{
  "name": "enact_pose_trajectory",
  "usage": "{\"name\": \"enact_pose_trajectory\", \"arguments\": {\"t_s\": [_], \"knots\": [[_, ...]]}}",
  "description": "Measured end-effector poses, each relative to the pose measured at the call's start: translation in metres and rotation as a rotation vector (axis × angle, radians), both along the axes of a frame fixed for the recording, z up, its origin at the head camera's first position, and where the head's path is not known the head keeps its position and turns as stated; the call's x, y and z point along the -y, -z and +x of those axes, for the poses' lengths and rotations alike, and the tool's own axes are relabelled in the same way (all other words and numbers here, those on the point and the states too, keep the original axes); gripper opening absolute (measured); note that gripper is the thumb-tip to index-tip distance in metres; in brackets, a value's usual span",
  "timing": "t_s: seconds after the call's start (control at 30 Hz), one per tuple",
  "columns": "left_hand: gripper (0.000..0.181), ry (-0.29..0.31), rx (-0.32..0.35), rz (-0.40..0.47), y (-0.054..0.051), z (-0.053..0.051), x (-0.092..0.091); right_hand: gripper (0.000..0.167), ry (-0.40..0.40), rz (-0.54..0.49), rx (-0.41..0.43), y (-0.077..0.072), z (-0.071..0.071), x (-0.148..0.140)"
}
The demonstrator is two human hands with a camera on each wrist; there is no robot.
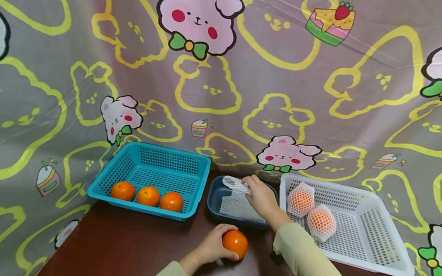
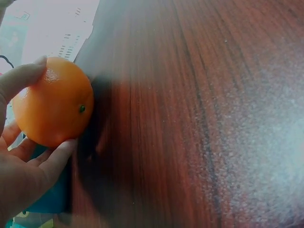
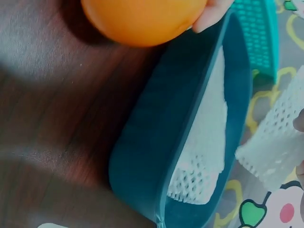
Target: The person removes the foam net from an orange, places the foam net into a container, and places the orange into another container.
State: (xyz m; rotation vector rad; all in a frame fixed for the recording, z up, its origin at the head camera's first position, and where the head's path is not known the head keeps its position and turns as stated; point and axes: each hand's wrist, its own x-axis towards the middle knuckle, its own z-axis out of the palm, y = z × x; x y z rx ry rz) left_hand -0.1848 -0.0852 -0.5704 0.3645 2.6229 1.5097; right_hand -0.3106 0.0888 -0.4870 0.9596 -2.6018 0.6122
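Observation:
My left hand point(image 1: 211, 246) grips an orange point(image 1: 235, 244) at the front middle of the table, fingers and thumb curved round its sides. In the left wrist view the green stem spot of this orange point(image 2: 54, 102) shows. Over the dark blue tub point(image 3: 142, 142), my right hand point(image 1: 262, 198) pinches a white foam fruit net point(image 3: 278, 140), which is lifted above the rim. More white foam nets point(image 1: 239, 207) lie flat inside the tub. Only the fingertips of the right hand appear at the edge of the right wrist view.
To the left stands a turquoise basket point(image 1: 144, 211) with three bare oranges point(image 1: 148, 196) along its front side. A white basket point(image 1: 373, 264) at the right holds two net-covered oranges point(image 1: 321, 223). A patterned cloth point(image 1: 219, 75) hangs behind the brown table point(image 1: 124, 249).

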Motion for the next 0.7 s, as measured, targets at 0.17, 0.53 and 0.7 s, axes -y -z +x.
{"name": "enact_pose_trajectory", "arguments": {"t_s": [0.17,0.53,0.7], "knots": [[0.068,0.002,0.022,0.012,-0.001,0.0,0.0,0.042,-0.021,0.061,-0.045,0.011,-0.011,0.008],[0.067,-0.001,0.036,0.027,0.002,0.001,-0.002,0.036,-0.006,0.172,0.245,0.043,-0.009,0.032],[0.068,-0.009,0.011,0.019,0.0,0.002,0.0,0.032,-0.068,0.202,0.418,0.052,-0.005,0.034]]}}
